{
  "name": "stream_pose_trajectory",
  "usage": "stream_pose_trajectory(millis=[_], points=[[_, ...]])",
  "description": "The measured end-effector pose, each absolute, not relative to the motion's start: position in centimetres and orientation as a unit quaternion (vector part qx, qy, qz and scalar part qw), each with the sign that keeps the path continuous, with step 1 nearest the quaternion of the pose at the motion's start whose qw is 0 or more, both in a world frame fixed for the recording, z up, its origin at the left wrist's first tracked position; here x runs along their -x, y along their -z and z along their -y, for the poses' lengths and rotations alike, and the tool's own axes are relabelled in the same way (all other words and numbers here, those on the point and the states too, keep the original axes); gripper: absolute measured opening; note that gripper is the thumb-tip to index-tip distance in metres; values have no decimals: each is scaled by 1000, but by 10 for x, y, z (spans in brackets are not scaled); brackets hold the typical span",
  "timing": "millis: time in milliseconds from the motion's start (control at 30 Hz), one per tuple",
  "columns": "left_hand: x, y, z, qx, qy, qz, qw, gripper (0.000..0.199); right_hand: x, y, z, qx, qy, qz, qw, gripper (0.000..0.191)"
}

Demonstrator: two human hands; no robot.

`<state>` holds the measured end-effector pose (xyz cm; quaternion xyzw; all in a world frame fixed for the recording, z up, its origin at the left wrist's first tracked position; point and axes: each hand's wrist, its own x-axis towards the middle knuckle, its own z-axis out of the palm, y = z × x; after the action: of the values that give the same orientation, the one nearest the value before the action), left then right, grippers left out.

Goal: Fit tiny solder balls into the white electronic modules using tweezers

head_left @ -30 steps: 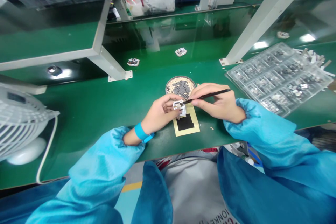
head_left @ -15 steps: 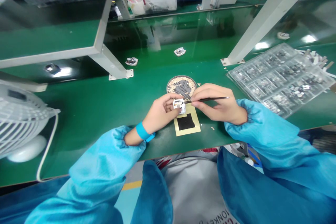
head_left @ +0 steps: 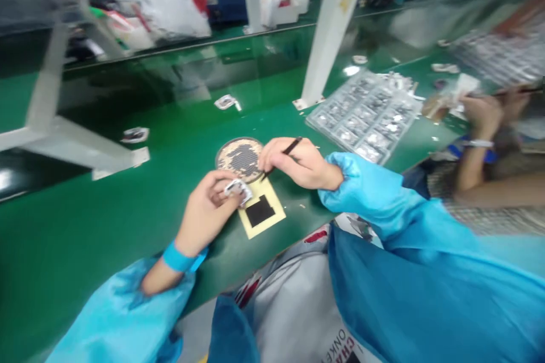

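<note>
– What are you seeing?
– The left hand (head_left: pixel 205 211) is gripping a small white part (head_left: pixel 239 188) in its fingers, and the right hand (head_left: pixel 298 165) is pinching a slim dark tool (head_left: pixel 293 146).

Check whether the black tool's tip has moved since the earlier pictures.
Yes. Against the yellow sheet, the tip of the black tool has shifted right, to near the sheet's upper right corner.

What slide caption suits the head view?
Left hand holds a white part, right hand a black tool, near a round tray.
</note>
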<state>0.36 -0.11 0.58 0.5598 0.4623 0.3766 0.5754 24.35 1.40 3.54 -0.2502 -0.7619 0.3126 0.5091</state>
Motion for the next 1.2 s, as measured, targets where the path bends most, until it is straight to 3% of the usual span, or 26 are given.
stream_pose_trajectory(millis=[100, 167, 233, 333, 433, 633, 833, 1033, 1100, 1200], points=[[-2, -7, -3, -570, -363, -454, 581, 45, -283, -53, -7, 385, -305, 687, 535, 48], [-3, -9, -3, -563, -355, -458, 590, 50, -328, -69, -2, 517, -198, 672, 491, 51], [-4, -14, -1, -556, -355, -470, 586, 55, -381, -82, 5, 643, -59, 669, 368, 47], [-6, -22, 3, -563, -360, -488, 561, 64, -451, -85, 15, 826, 54, 553, 99, 39], [-5, -24, 5, -586, -342, -508, 531, 57, -488, -68, 24, 888, 54, 457, 8, 42], [-4, -16, 3, -582, -324, -505, 550, 48, -497, -53, 23, 883, 19, 467, 44, 37], [-5, -22, 7, -568, -337, -485, 573, 42, -496, -62, 7, 870, 17, 489, -64, 43], [-5, -28, 10, -542, -360, -467, 599, 41, -509, -67, -4, 855, -11, 515, -62, 32], [-6, -26, 10, -530, -360, -471, 607, 43, -502, -73, -6, 851, -31, 525, 3, 28], [-7, -22, 8, -515, -358, -473, 619, 45, -460, -81, -10, 765, -152, 583, 228, 37]])
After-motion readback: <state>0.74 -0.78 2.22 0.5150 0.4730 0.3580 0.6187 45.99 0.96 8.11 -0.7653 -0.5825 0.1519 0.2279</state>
